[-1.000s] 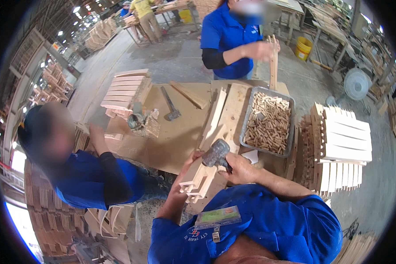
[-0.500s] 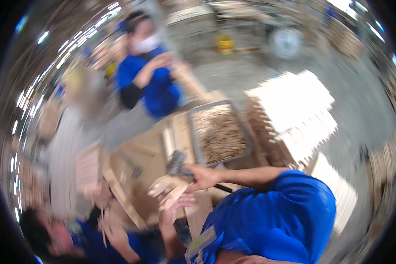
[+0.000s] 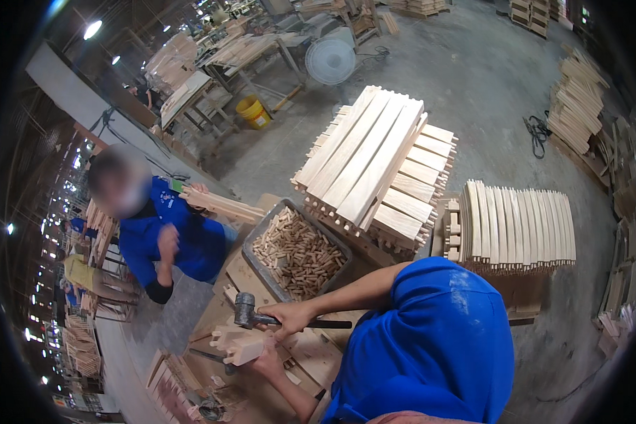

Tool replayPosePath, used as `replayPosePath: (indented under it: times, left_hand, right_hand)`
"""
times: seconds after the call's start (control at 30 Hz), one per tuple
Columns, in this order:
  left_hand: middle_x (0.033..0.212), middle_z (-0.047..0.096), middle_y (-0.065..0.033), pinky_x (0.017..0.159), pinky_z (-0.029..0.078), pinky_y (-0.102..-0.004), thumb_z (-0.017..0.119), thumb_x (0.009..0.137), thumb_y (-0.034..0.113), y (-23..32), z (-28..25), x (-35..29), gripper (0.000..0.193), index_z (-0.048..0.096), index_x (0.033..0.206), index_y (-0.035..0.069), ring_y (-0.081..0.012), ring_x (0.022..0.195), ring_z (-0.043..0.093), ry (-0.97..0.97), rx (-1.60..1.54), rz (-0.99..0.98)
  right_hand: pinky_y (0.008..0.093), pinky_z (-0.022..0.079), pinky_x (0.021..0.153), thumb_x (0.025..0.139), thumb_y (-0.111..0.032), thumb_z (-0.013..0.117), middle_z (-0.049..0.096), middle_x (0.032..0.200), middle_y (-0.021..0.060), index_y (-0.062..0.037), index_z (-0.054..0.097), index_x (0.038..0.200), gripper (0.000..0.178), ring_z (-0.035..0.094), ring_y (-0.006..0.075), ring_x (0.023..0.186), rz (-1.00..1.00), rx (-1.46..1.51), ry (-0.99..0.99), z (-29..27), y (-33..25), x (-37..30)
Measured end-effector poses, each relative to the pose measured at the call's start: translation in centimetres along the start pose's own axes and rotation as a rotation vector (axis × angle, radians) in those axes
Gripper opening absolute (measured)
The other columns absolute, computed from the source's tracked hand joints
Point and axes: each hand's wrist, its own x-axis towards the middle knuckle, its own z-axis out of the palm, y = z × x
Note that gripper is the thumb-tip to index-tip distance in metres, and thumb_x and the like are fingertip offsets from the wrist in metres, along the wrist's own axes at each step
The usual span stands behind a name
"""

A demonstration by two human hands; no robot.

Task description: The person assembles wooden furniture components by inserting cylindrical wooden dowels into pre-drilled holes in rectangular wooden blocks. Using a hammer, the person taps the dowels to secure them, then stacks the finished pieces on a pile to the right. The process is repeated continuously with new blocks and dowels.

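Right hand (image 3: 293, 319): fingers closed round the dark handle of a hammer (image 3: 245, 310). Left hand (image 3: 267, 359): fingers gripping short pale wooden rails (image 3: 242, 346), partly hidden, held just below the hammer head, above the worktop (image 3: 208, 315). Dowels (image 3: 297, 251): loose, filling a grey tray (image 3: 258, 271) at the worktop's far edge. Progress, as judged: stacked slats (image 3: 381, 155) with pegged ends appear finished; many dowels remain unused. Lettering: shirt emblem (image 3: 168, 202) on a co-worker (image 3: 169, 247), illegible.
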Motion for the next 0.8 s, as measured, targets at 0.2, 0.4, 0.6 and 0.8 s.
replayPosePath:
  times: [0.2,0.4,0.6,0.8]
  left_hand:
    - [0.143,0.057,-0.0243,0.106,0.05,-0.046,0.085,0.086,0.008,0.6,2.3,1.0,0.079,0.042,0.149,-0.009,-0.0313,0.125,0.06,0.175,-0.134,-0.052]
    - [0.151,0.054,-0.0243,0.112,0.046,-0.0472,0.085,0.087,0.012,-0.2,1.9,1.2,0.084,0.04,0.155,-0.006,-0.0355,0.13,0.059,0.191,-0.252,-0.101]
    - [0.146,0.063,-0.0192,0.115,0.044,-0.0456,0.084,0.082,0.038,-1.5,1.2,-0.4,0.078,0.058,0.146,0.001,-0.0335,0.134,0.059,0.102,0.013,-0.285]
    - [0.12,0.067,-0.0119,0.094,0.053,-0.0385,0.09,0.078,0.022,3.2,3.1,1.8,0.062,0.062,0.129,0.0,-0.0225,0.109,0.064,0.14,-0.217,-0.09]
  right_hand:
    - [0.0362,0.048,0.099,0.086,-0.031,0.087,0.063,0.123,0.0091,-0.0009,0.055,0.132,0.064,0.057,0.0169,0.116,0.144,0.0,0.048,-0.5,-0.1,-0.4]
    - [0.0346,0.054,0.08,0.11,-0.034,0.057,0.068,0.093,0.0085,-0.002,0.057,0.127,0.037,0.065,0.0155,0.087,0.229,0.003,0.135,-2.3,-2.9,-0.1]
    - [0.0329,0.056,0.067,0.108,-0.019,0.054,0.068,0.088,0.0098,-0.0024,0.05,0.144,0.04,0.065,0.0134,0.075,0.144,-0.291,0.129,-4.3,-12.2,0.3]
    - [0.0318,0.047,0.063,0.108,-0.019,0.061,0.058,0.075,0.0064,-0.0006,0.056,0.102,0.02,0.055,0.0143,0.068,-0.099,-0.573,0.127,-5.4,-22.0,2.3]
